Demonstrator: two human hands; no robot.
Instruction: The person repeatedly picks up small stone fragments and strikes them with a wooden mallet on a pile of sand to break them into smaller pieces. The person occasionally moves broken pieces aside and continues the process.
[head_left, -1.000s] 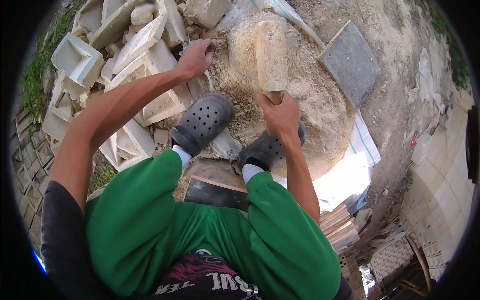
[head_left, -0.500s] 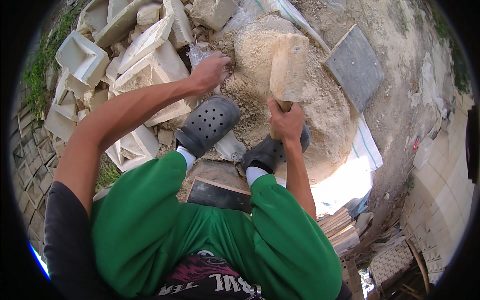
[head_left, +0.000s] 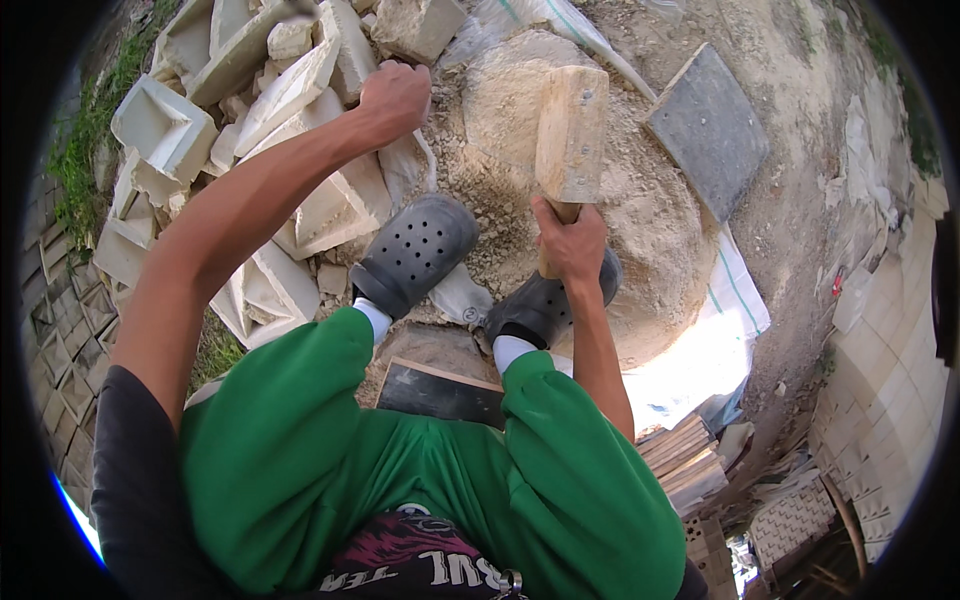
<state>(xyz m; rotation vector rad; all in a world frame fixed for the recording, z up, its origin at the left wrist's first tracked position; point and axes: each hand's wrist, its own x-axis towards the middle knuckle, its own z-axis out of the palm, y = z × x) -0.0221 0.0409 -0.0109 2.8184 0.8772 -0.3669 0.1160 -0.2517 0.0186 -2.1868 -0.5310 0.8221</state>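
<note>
My right hand (head_left: 572, 240) grips the handle of a wooden mallet (head_left: 571, 135), whose pale block head points away from me. Under the mallet lies a mound of crumbled tan powder and grit (head_left: 500, 95). My left hand (head_left: 396, 100) is raised at the edge of the broken pieces, its fingers curled closed; whatever they hold, if anything, is hidden. Just below that hand lies a crumpled piece of whitish plastic (head_left: 410, 165). Broken cream-coloured moulded blocks (head_left: 290, 95) are heaped on the left.
My grey clogs (head_left: 418, 250) stand at the mound's near side. A square grey slab (head_left: 710, 130) lies on the right. A white woven sheet (head_left: 735, 300) extends from under the powder. Stacked wooden strips (head_left: 685, 460) and a dark board (head_left: 440, 390) are nearer me.
My left hand has moved up and left from the powder's edge, its fingers now more tightly curled. A small blurred dark shape appears at the top left. The mallet has barely shifted.
</note>
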